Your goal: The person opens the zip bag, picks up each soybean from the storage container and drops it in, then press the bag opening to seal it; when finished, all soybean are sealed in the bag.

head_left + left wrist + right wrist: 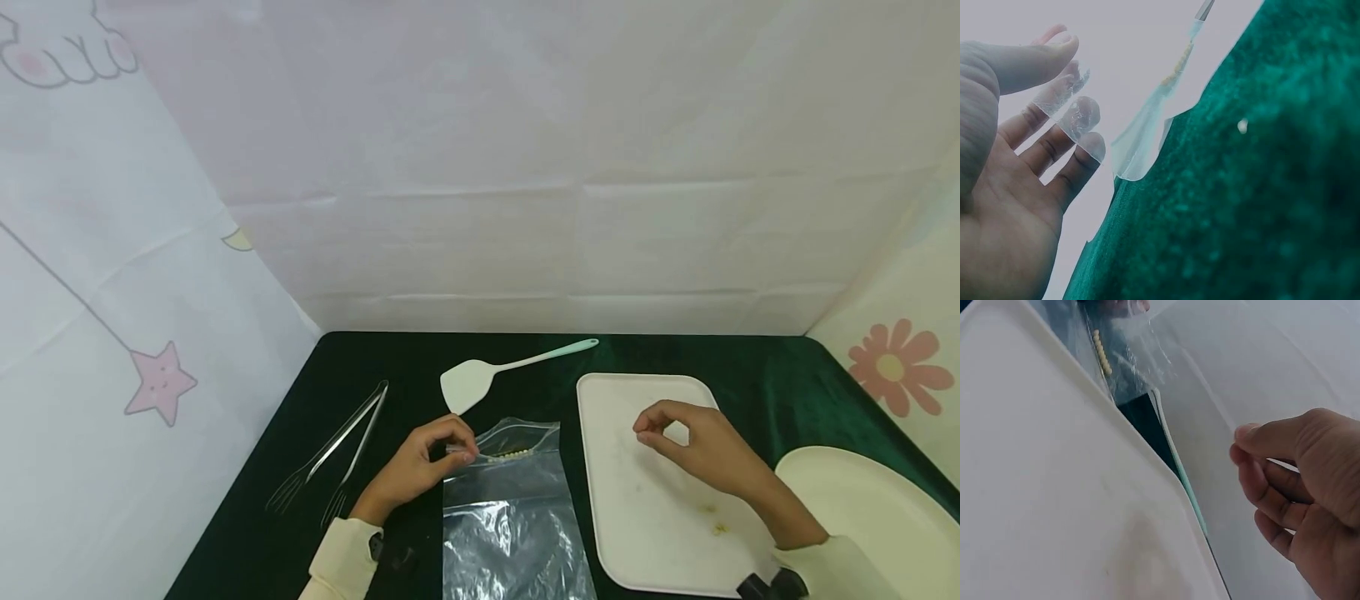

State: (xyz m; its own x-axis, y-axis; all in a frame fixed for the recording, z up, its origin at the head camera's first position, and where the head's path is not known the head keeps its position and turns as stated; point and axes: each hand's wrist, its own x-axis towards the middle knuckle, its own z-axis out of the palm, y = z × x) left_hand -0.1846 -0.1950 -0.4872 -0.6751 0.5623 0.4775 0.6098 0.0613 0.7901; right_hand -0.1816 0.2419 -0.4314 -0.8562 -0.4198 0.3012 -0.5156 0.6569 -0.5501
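Observation:
In the head view, a clear zip bag (510, 533) lies on the dark green tabletop with its mouth at the far end. My left hand (431, 458) pinches the left corner of that mouth; in the left wrist view the clear film covers several fingertips (1082, 115), with the thumb in front. A row of small pale yellow round pieces (1102, 353) shows at the bag's mouth. Over the white tray (622, 500), my right hand (701, 446) has its thumb and index fingertips together, with nothing visible between them. A few yellowish bits (720, 529) lie on the tray.
Metal tongs (337, 450) lie left of my left hand. Behind the bag is a white spatula (468, 383) with a pale green handle. A cream oval plate (862, 492) sits at the right, partly behind my forearm. White sheets (525, 208) hang around the table.

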